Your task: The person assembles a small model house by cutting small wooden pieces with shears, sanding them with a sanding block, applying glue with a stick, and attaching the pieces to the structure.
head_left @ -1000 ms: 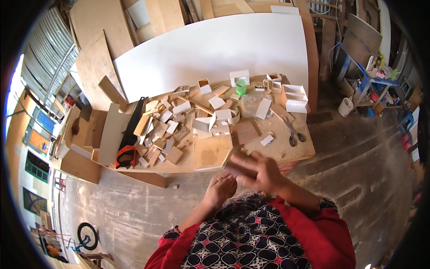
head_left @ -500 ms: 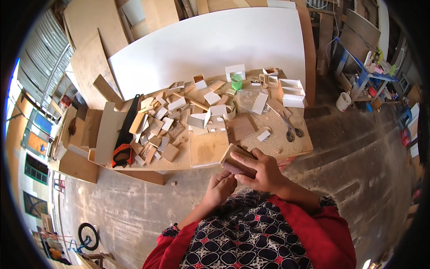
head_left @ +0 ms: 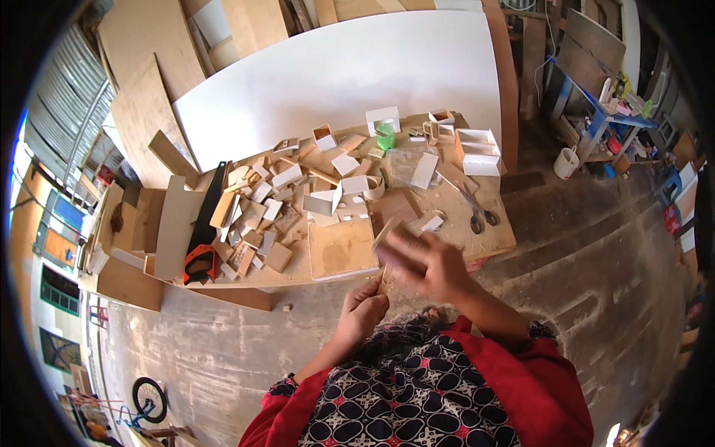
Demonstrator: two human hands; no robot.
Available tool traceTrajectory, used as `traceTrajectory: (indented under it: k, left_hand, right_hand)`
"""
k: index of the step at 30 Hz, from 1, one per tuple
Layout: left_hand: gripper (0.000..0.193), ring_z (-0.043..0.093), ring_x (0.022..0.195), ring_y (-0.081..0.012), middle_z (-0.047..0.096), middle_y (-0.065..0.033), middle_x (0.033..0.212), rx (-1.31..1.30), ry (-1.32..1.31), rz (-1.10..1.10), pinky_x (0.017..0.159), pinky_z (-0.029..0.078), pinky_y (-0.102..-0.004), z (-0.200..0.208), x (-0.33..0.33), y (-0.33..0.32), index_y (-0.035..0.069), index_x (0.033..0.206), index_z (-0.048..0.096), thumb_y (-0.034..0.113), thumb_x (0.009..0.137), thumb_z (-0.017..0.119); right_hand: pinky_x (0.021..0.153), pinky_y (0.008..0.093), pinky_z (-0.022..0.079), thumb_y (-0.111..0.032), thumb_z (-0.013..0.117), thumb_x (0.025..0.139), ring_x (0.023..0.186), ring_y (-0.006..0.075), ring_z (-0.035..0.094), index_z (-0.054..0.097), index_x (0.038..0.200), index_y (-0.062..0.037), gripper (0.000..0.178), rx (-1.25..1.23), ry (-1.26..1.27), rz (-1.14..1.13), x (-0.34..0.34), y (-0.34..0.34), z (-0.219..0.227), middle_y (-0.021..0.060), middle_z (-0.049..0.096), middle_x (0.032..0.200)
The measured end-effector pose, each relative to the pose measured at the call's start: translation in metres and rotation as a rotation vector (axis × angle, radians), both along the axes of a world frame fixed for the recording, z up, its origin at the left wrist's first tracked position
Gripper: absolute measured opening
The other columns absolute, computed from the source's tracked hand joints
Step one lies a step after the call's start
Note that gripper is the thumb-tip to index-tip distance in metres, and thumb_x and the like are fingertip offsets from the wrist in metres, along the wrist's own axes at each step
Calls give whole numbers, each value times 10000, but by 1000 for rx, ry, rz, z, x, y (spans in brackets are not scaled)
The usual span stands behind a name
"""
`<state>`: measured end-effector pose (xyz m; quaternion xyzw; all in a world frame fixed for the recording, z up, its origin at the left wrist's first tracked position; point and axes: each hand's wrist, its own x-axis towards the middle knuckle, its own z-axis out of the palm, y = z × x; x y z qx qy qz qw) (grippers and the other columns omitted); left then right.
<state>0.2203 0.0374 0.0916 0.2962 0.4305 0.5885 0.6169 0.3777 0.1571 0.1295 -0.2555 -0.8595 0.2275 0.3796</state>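
While the right hand (head_left: 438, 272) blurs just beyond the counter's (head_left: 500, 240) near edge, its fingers are clamped over a brown block (head_left: 392, 253), palm behind it, apparently for a firm, broad grip. And here, lower and to the left, the left hand (head_left: 363, 309) pinches a thin stick (head_left: 386, 280) between thumb and fingers, tip poking up, seemingly to leave that end free beside the block. Touching? The blur hides it! Over on the counter, wood offcuts (head_left: 257, 212) crowd the left; the saw (head_left: 206, 227) and, to the right, the scissors (head_left: 476, 211) both lie handles near, perhaps for easy grabbing.
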Motion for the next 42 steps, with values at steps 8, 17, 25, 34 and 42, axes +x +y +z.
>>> traceTrajectory:
  k: [8, 17, 25, 34, 42]
  left_hand:
    - [350, 373, 528, -30, 503, 57, 684, -34, -24, 34, 474, 275, -197, -18, -7, 1, 15, 1144, 577, -18, 800, 526]
    - [443, 402, 564, -30, 526, 61, 722, -63, 35, -22, 506, 305, -182, 3, -6, 2, 33, 1210, 558, -34, 772, 537]
    - [361, 378, 528, -40, 482, 53, 673, -88, -25, 22, 481, 269, -185, -8, -12, 3, 27, 1112, 600, -7, 758, 538]
    - [425, 400, 523, -72, 507, 8, 678, -113, -112, 14, 476, 298, -196, -2, -14, 6, 9, 1077, 576, 42, 658, 506]
    - [506, 369, 452, -86, 461, -3, 620, -106, -243, -46, 415, 279, -213, 10, -14, 11, 12, 1151, 534, 32, 647, 501]
  right_hand:
    - [634, 410, 532, -282, 717, 707, 713, 350, 630, 587, 1239, -216, 551, -38, -53, 56, 1, -9, -7, 188, 597, 906]
    - [578, 409, 530, -282, 722, 712, 659, 333, 631, 611, 1207, -208, 512, 23, -80, 82, -3, -19, 0, 159, 586, 870]
    - [611, 412, 536, -290, 710, 726, 692, 333, 628, 586, 1241, -233, 533, 38, -77, 71, -5, -13, -6, 173, 587, 953]
    - [640, 405, 541, -313, 689, 738, 710, 348, 635, 595, 1232, -198, 515, -8, -34, 123, -6, -9, -13, 190, 606, 884]
    - [619, 407, 532, -289, 706, 734, 700, 340, 630, 573, 1255, -183, 548, -13, 44, 97, -10, 2, -16, 207, 619, 930]
